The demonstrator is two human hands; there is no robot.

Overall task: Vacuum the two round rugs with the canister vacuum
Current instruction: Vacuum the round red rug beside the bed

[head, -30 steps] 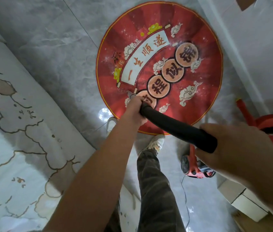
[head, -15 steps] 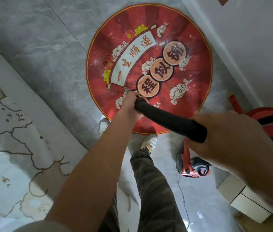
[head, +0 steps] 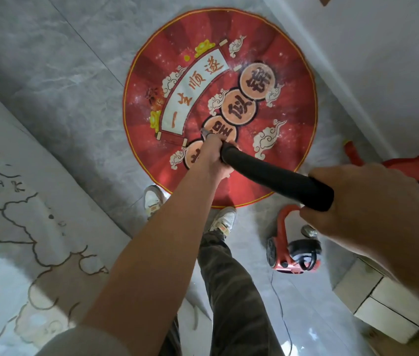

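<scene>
Now I look down at the red rug (head: pixel 220 109). It is round and lies flat on the grey floor (head: pixel 49 73), close to the white wall (head: pixel 383 60). My left hand (head: pixel 212 156) is out over the near part of the rug. Its fingers are curled tight round the far end of the black tube (head: pixel 275 177). A small shiny tip (head: pixel 204 132) pokes out past that hand, down by the rug; I cannot tell if it touches. My right hand (head: pixel 372 201) is close to me and wraps round the near end of the tube. The tube slants between the two hands, over the edge of the rug. The red vacuum (head: pixel 281 240) sits on the floor just off the rug, below my right hand. A thin cord (head: pixel 281 304) runs from it toward me. My two white shoes (head: pixel 153 199) stand at the rug's near edge. A big pale mat (head: pixel 10 227) with gold lines lies on my left. Pale boxes (head: pixel 372 304) sit low on my right.
</scene>
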